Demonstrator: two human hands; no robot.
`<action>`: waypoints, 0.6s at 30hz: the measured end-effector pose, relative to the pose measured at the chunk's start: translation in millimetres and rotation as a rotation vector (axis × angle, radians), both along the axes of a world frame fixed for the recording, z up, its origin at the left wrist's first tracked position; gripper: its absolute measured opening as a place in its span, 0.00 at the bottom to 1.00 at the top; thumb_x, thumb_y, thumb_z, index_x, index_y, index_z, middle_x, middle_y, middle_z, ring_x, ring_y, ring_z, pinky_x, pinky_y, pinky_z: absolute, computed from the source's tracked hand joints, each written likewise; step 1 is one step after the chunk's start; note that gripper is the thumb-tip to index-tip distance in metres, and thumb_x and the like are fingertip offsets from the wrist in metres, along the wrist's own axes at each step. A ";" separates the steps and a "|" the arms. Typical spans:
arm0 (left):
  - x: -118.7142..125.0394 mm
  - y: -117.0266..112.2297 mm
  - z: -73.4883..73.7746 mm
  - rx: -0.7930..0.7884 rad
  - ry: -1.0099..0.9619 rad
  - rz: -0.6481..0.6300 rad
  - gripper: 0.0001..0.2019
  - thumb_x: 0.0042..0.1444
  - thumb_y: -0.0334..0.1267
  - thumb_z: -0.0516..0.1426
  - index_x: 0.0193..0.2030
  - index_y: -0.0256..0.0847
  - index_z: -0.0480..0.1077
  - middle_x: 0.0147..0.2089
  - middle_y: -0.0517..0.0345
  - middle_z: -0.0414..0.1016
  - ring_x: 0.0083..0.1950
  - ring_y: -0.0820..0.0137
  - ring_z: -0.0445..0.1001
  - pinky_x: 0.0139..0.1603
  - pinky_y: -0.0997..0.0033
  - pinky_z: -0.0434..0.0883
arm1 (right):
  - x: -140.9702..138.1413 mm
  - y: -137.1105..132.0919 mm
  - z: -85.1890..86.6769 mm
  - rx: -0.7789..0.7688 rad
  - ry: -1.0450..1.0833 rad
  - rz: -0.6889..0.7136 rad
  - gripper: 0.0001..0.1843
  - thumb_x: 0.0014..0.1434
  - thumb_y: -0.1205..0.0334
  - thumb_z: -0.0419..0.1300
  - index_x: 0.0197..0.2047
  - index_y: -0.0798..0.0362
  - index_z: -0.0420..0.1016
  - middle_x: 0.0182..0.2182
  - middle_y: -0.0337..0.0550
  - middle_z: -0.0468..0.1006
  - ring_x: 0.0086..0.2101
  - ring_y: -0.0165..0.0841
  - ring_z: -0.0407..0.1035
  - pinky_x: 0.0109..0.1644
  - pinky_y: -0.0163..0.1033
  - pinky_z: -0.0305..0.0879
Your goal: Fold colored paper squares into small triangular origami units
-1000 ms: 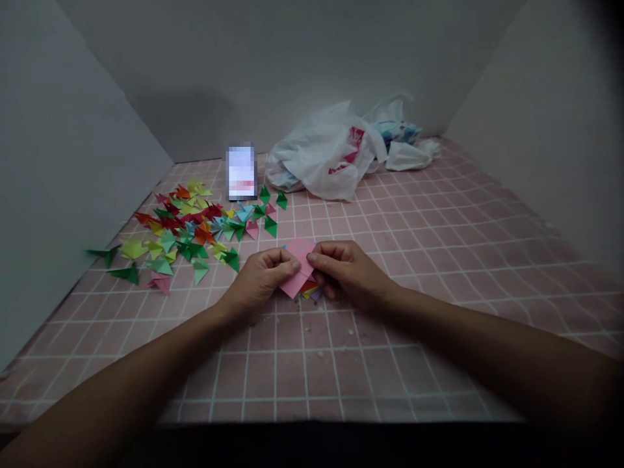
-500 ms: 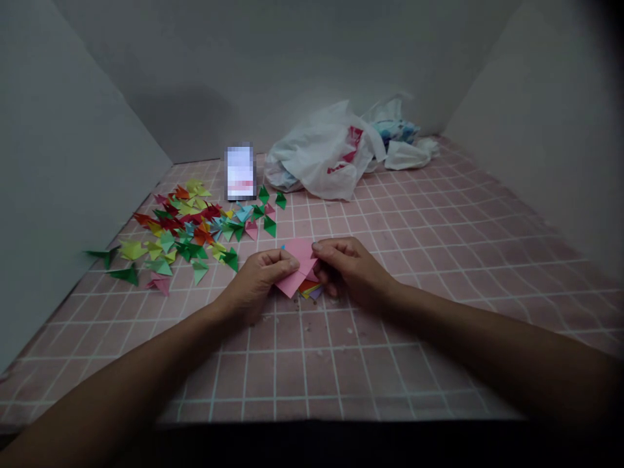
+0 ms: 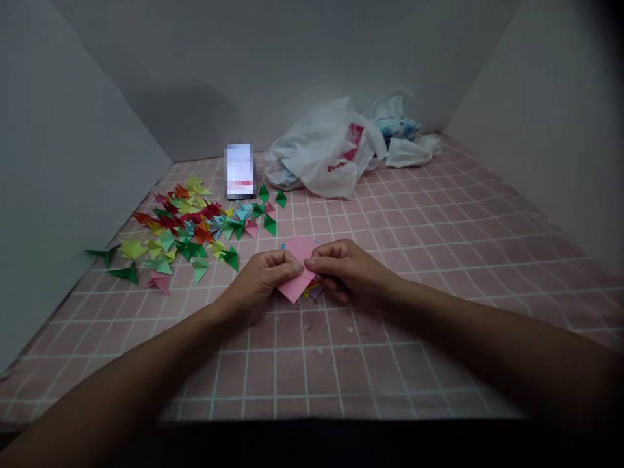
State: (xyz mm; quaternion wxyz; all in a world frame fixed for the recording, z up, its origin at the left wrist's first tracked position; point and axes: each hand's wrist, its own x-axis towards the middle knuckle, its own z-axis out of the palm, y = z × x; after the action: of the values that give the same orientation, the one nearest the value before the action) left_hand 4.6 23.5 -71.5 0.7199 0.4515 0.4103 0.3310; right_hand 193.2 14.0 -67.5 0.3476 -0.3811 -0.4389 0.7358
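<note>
Both my hands meet at the middle of a pink tiled surface (image 3: 390, 364). My left hand (image 3: 260, 276) and my right hand (image 3: 344, 268) each pinch a pink paper sheet (image 3: 298, 250) with closed fingertips that nearly touch over it. Under the sheet lies a small stack of coloured papers (image 3: 312, 290), only its edges showing beneath my right hand. To the left spreads a pile of folded paper triangles (image 3: 190, 227) in green, red, yellow, blue and pink.
A blurred upright card or phone (image 3: 240, 170) stands at the back behind the triangles. White plastic bags (image 3: 331, 153) are heaped at the back right. Grey walls close in on the left, the back and the right.
My right fingertips have slid left along the pink sheet toward my left thumb. The left hand has barely moved.
</note>
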 end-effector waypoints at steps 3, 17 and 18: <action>1.6 -1.3 2.9 -0.047 -0.024 0.009 0.12 0.47 0.39 0.68 0.26 0.37 0.70 0.25 0.61 0.68 0.26 0.75 0.64 0.29 0.74 0.59 | 1.0 0.6 4.1 -0.047 0.029 0.011 0.20 0.56 0.56 0.67 0.19 0.52 0.64 0.11 0.28 0.61 0.09 0.20 0.50 0.10 0.26 0.44; 0.6 2.3 11.1 -0.105 -0.007 0.037 0.13 0.43 0.39 0.70 0.26 0.35 0.73 0.26 0.60 0.69 0.28 0.76 0.65 0.31 0.75 0.61 | 3.3 4.5 1.8 -0.007 0.063 -0.053 0.22 0.57 0.50 0.68 0.19 0.53 0.68 0.10 0.29 0.60 0.10 0.20 0.49 0.11 0.26 0.45; 0.7 2.4 11.5 -0.108 -0.007 0.038 0.13 0.43 0.40 0.70 0.26 0.35 0.73 0.26 0.60 0.69 0.29 0.75 0.65 0.31 0.75 0.61 | 3.4 4.9 1.6 0.000 0.065 -0.066 0.23 0.58 0.49 0.67 0.20 0.54 0.68 0.11 0.29 0.60 0.10 0.20 0.49 0.11 0.26 0.46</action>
State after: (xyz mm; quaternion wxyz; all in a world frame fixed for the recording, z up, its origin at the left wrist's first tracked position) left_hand 5.3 25.9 -59.9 0.7383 0.4031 0.4333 0.3235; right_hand 196.7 18.9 -65.9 0.3859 -0.3711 -0.4146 0.7358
